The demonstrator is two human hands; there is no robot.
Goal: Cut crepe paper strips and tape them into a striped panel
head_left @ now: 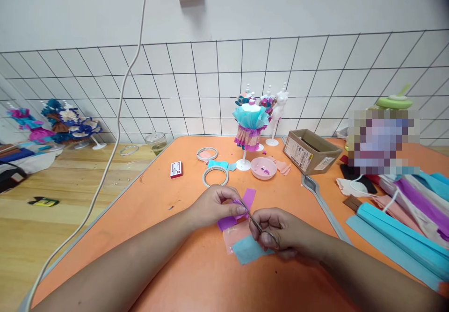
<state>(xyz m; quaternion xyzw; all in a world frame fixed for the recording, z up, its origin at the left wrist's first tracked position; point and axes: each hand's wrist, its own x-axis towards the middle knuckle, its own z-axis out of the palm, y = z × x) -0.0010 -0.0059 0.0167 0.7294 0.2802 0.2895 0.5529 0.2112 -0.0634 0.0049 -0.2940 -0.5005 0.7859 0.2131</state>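
Observation:
My right hand (280, 232) is closed around the handles of a pair of scissors (256, 223), whose blades point up and left. At the blade tips, my left hand (219, 204) pinches a small piece of purple paper; its exact shape is partly hidden by the fingers. Below and beside the hands lie purple crepe paper (226, 223), a pink paper piece (231, 238) and a blue paper piece (250, 250). Beyond them stands a mini dress form (250, 118) dressed in blue, pink and purple paper.
Two tape rolls (215, 176), a small red-and-white box (176, 169) and a pink bowl (264, 168) with purple bits sit ahead. A cardboard box (310, 150) stands back right. Paper rolls (403, 228) crowd the right side. A white cable (121, 101) hangs at left.

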